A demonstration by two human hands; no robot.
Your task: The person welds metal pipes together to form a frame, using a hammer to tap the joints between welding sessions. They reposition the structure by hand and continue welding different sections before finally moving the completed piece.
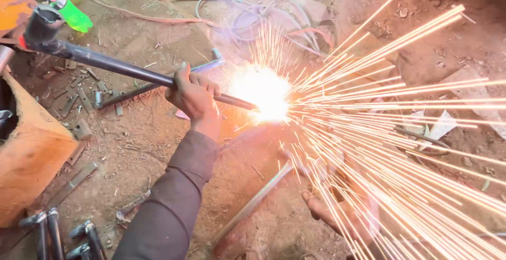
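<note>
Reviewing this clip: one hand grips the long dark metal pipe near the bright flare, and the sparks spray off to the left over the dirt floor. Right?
Not quite. The head view shows the hand gripping the long dark metal pipe beside the bright flare, but the sparks fan out to the right over the dirt floor, not to the left.

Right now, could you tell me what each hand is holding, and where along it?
The left hand grips the long dark metal rod near its sparking end. The right hand is veiled by sparks; its grip cannot be told.
</note>
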